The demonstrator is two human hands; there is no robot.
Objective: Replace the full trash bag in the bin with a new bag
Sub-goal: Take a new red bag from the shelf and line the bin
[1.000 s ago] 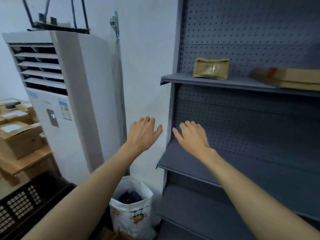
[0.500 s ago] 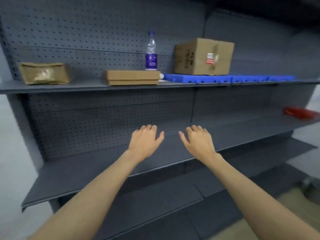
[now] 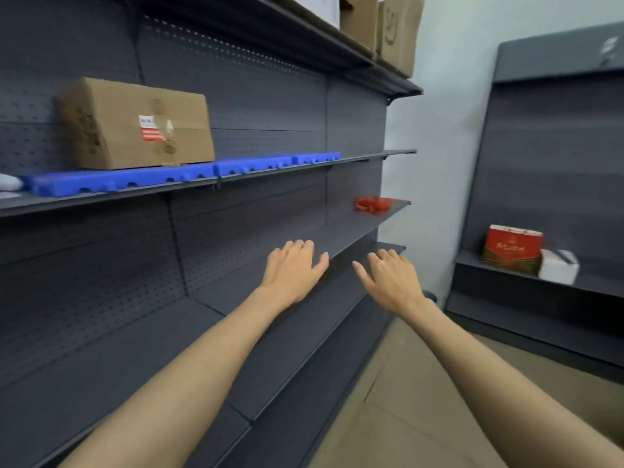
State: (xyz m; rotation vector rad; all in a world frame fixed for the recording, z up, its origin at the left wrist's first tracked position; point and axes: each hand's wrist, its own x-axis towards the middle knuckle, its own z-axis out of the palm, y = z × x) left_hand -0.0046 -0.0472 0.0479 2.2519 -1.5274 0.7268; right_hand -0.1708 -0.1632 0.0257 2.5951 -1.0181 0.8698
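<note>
Hands reach forward over grey shelving: left hand [image 3: 293,272] and right hand [image 3: 391,282] side by side, fingers relaxed and spread, holding nothing; no bin or trash bag shows in view

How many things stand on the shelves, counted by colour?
Brown: 3, the labelled box and two top-shelf cartons.
Blue: 1, the tray row.
Red: 2, the red bundle and the gift box.
White: 1, the small box.
Total: 7
</note>
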